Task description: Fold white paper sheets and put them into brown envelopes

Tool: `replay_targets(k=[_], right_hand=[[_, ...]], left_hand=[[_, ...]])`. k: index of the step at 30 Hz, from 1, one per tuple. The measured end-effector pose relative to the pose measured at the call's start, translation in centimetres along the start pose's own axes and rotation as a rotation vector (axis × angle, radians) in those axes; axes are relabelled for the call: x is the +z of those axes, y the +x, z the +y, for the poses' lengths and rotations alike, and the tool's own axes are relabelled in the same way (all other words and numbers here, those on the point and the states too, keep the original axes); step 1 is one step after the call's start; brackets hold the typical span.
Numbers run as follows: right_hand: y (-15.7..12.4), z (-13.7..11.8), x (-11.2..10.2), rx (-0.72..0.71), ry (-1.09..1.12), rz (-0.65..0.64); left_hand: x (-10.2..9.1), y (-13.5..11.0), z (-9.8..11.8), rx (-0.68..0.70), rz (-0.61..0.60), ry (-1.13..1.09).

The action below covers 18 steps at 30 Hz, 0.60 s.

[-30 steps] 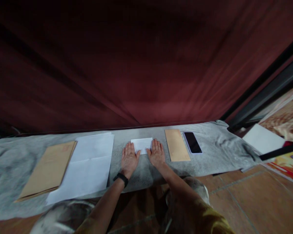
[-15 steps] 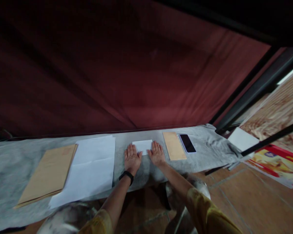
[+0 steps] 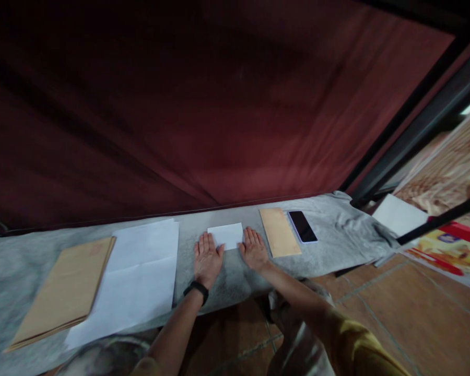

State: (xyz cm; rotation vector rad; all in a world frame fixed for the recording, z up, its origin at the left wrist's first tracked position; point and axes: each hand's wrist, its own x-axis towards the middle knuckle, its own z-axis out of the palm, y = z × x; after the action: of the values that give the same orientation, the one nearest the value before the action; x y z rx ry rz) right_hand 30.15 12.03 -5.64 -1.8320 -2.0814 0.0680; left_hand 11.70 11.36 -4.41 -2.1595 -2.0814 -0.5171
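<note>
A folded white sheet of paper (image 3: 227, 236) lies on the grey cloth between my hands. My left hand (image 3: 208, 256) is flat over its left edge, fingers stretched forward, a dark band on the wrist. Over the right edge rests my right hand (image 3: 254, 249), also flat with the fingers out. Just right of that hand lies a single brown envelope (image 3: 280, 232). Left of my left hand is a stack of larger white paper sheets (image 3: 141, 271), partly under a pile of brown envelopes (image 3: 66, 284).
A smartphone (image 3: 302, 226) lies face up right of the single envelope. The long surface under everything wears a grey cloth (image 3: 348, 230). A dark red curtain (image 3: 235, 130) hangs behind it. At the right stand black metal bars (image 3: 399, 130) and a colourful box (image 3: 454, 250).
The camera view has shifted and turned slightly. Both hands stay flat on the folded paper, with the left hand slightly farther left and more of the paper showing between them.
</note>
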Motion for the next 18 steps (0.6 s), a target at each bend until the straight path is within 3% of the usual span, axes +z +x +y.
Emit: replay_targets(k=[4,9,14,18], right_hand=[[-0.9,1.3,-0.8,-0.044,0.044,0.018],[-1.3,0.9,-2.1,-0.266,0.125,0.01],[-0.7,0.1,-2.3,-0.309,0.141,-0.115],[0.3,0.9,-2.7,-0.309,0.193,-0.175]], left_hand=[[-0.3,-0.1,0.1,0.013,-0.001,0.002],[-0.8,0.1,0.1,0.118,0.001,0.018],[-1.2,0.9,-0.1,0.426,-0.237,0.027],[-1.6,2.1,0.6,0.47,-0.325,0.149]])
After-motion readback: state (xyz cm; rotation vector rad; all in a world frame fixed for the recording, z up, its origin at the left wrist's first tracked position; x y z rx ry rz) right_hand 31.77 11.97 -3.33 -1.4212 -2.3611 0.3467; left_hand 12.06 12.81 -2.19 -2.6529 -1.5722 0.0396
